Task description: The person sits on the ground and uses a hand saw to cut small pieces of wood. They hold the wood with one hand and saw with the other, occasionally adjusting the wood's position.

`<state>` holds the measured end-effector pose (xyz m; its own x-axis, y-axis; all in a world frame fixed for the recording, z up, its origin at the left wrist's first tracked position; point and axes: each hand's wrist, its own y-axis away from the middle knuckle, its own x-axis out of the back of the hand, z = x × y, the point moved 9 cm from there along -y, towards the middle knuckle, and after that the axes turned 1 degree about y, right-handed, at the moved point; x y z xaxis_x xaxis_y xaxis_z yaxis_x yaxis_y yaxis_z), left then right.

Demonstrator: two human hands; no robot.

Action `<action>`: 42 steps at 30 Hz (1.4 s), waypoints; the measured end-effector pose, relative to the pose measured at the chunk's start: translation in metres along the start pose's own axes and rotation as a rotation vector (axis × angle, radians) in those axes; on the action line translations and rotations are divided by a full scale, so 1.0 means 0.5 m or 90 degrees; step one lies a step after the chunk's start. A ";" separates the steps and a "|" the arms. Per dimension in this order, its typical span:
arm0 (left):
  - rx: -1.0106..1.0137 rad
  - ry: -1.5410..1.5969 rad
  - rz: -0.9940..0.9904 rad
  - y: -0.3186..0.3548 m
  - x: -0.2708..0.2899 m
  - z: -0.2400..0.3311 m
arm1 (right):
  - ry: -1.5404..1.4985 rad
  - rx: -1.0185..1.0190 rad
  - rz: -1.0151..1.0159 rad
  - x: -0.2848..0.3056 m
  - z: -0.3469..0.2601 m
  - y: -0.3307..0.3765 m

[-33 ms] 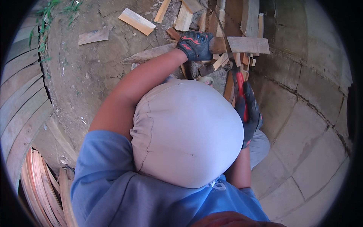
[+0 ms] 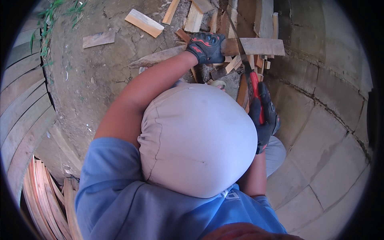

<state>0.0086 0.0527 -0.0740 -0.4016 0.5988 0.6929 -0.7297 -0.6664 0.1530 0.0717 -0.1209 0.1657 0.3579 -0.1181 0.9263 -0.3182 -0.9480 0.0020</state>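
Note:
My left hand, in a black glove with red marks, is closed on a wooden plank and presses it down over the scrap wood. The plank reaches out to the right of the hand. In my right hand, gloved alike, is the red handle of a hand saw. Its long dark blade lies across the plank, a little right of my left hand, and points away from me. My raised knee, in light grey cloth, hides the ground between my arms.
Around the plank lie several wood offcuts. A block wall runs along the right. Wooden slats line the left edge, with stacked thin strips at the lower left. Bare earth spreads to the left.
My right hand and the saw have shifted slightly forward, away from me. The left hand and the plank look still.

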 end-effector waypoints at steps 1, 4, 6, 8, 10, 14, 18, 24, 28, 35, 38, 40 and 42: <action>0.007 -0.010 0.000 -0.005 0.009 0.003 | -0.002 -0.011 0.013 -0.006 0.008 -0.023; 0.015 -0.011 -0.021 -0.012 0.007 0.002 | 0.008 -0.011 0.034 -0.044 -0.005 -0.057; 0.004 -0.021 -0.008 -0.017 0.010 0.000 | -0.067 -0.054 0.032 -0.073 -0.010 -0.039; -0.025 -0.030 0.026 -0.014 0.017 0.010 | -0.071 -0.061 0.025 -0.086 -0.017 -0.059; -0.010 -0.035 0.025 -0.007 0.019 0.007 | -0.050 -0.031 0.026 -0.100 -0.009 -0.094; 0.004 -0.027 0.027 -0.020 0.016 0.006 | 0.011 -0.027 0.013 -0.137 -0.009 -0.177; 0.003 -0.009 0.031 -0.007 0.010 0.008 | -0.029 0.011 0.064 -0.193 0.017 -0.255; 0.023 0.001 0.032 -0.014 0.022 0.011 | -0.037 0.041 0.074 -0.204 0.040 -0.286; 0.018 -0.010 0.042 -0.008 0.013 0.008 | -0.067 0.012 0.075 -0.209 0.043 -0.284; -0.018 -0.001 -0.023 -0.020 0.015 0.008 | -0.121 0.054 0.092 -0.196 0.050 -0.250; -0.020 0.005 -0.017 -0.018 0.014 0.004 | -0.145 0.092 0.121 -0.197 0.070 -0.209; -0.017 0.003 -0.020 -0.015 0.016 0.004 | -0.148 0.069 0.102 -0.194 0.070 -0.202; -0.019 -0.009 -0.022 -0.020 0.026 0.005 | -0.154 0.009 0.045 -0.193 0.073 -0.210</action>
<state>0.0121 0.0660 -0.0649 -0.3688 0.6143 0.6975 -0.7586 -0.6326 0.1560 0.1026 -0.0205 0.0624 0.5349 -0.2505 0.8069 -0.3389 -0.9384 -0.0666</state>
